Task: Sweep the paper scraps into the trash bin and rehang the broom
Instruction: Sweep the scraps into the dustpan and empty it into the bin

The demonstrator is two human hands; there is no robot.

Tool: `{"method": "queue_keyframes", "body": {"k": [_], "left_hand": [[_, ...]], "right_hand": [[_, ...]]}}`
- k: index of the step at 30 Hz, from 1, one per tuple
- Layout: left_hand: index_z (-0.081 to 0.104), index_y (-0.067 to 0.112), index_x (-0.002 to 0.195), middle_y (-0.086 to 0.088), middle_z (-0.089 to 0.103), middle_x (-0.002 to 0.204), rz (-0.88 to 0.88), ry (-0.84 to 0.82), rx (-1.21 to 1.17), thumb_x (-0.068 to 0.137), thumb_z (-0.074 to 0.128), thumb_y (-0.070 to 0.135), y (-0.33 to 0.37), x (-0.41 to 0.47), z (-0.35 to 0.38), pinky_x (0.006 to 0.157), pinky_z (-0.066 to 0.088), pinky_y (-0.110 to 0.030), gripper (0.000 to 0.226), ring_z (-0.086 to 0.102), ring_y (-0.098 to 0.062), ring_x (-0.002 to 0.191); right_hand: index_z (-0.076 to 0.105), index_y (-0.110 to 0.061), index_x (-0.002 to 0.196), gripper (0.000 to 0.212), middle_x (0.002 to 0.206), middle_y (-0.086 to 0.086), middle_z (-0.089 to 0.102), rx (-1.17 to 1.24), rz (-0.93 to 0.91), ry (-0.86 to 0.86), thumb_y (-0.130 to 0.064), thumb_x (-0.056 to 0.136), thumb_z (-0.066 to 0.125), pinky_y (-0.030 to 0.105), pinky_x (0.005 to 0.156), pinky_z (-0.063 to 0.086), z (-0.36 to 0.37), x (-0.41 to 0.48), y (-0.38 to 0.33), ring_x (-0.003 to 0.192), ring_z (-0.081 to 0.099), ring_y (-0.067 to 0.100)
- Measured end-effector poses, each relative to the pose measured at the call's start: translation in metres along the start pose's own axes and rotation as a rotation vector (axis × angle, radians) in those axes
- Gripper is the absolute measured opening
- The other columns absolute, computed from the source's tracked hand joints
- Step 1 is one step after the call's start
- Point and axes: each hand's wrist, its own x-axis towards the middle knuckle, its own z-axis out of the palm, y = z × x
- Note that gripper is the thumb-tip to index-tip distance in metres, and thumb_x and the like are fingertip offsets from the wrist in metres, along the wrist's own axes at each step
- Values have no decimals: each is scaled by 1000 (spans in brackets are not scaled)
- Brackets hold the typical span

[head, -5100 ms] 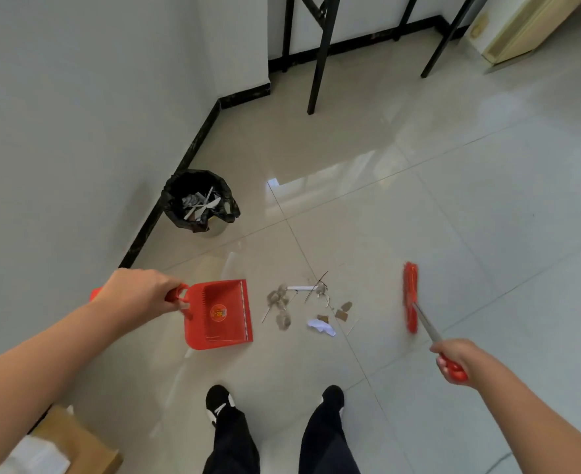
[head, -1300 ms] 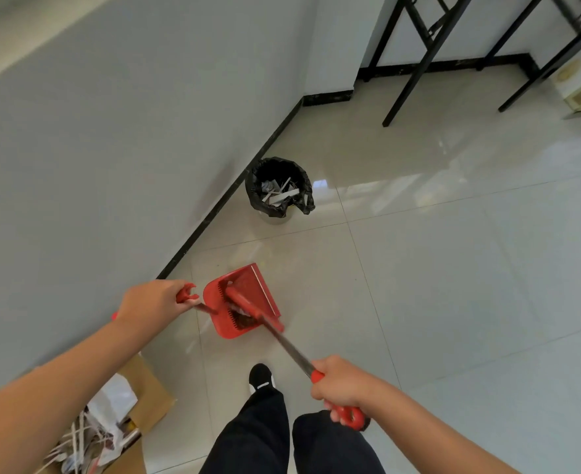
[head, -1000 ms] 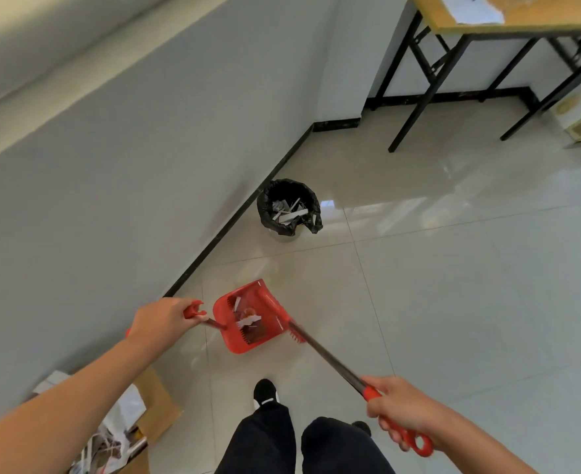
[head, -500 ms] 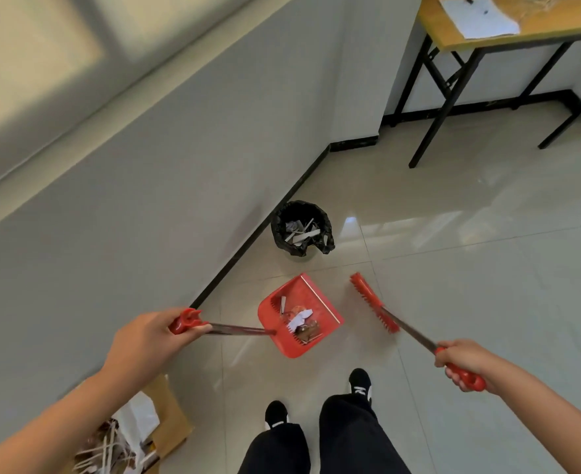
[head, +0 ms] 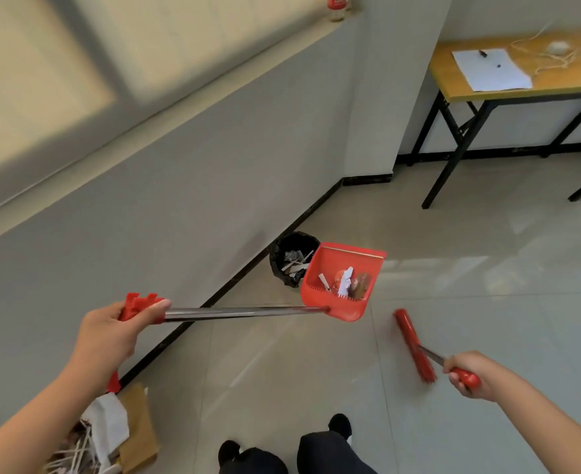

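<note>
"At the person's feet, what is cut off?"

"Both dark trouser legs and the shoes (head: 340,424) run out of the bottom edge. Left of them is a cardboard box (head: 138,429) against the wall, also cropped. It holds white sheets and thin strips, too jumbled to sort."

"Hands?"

"Left hand (head: 111,333): wrapped round the red grip of the dustpan (head: 343,268), thumb laid along the top of its metal shaft. Right hand (head: 470,374): fist closed on the red grip of the broom (head: 414,345). The broom's shaft is mostly hidden by foreshortening. Its head is red and low over the tile floor. Contact with the floor: cannot tell."

"The pan?"

"Red, held clear of the floor, shaft about level, mouth pointing away. Paper scraps (head: 345,283) lie bunched against the toothed back edge: a white folded piece, a pale strip, a brown lump, and something orange I cannot identify."

"And the bin?"

"Trash bin (head: 289,258): black liner, standing by the black skirting at the wall's foot, pale strips inside. The pan covers its right rim. Directly over the opening or just beside it: cannot tell."

"Further back?"

"Table (head: 562,80): black legs, cropped at the right, carrying a white sheet (head: 490,68) and a tangle of cord (head: 552,58). Bottle (head: 337,6) on the window ledge, top cut off."
</note>
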Motion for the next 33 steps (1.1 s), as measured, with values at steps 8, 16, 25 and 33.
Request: {"method": "queue_keyframes", "body": {"k": [8, 16, 25, 33], "left_hand": [[60, 4, 83, 6, 26, 36, -405, 182, -578, 81, 80, 29, -47, -13, 71, 33, 25, -13, 32, 23, -9, 26], [55, 9, 72, -2, 41, 58, -759, 288, -884, 82, 80, 27, -60, -24, 142, 41, 34, -23, 32, 32, -12, 44], [52, 13, 78, 2, 40, 58, -978, 262, -1254, 91, 71, 27, -103, -47, 175, 27, 31, -11, 27, 32, -3, 20], [47, 18, 76, 1, 32, 23, -1080, 251, -1439, 100, 59, 27, -122, -70, 196, 27, 32, -7, 28, 29, -6, 15]], "right_hand": [[48, -2, 74, 15, 35, 7, 44, -164, -41, -5, 4, 87, 52, 13, 29, 33, -31, 1, -33, 21, 37, 12], [46, -5, 74, 17, 37, 7, 41, -280, -91, -38, -1, 89, 54, 15, 29, 31, -23, -10, -80, 24, 33, 12], [49, -5, 90, 6, 41, 7, 43, -312, -134, -53, -3, 89, 55, 13, 28, 30, 10, -18, -117, 25, 36, 11], [51, -7, 96, 11, 47, 7, 43, -348, -154, -53, -3, 88, 57, 14, 30, 31, 19, -22, -121, 27, 35, 11]]}}
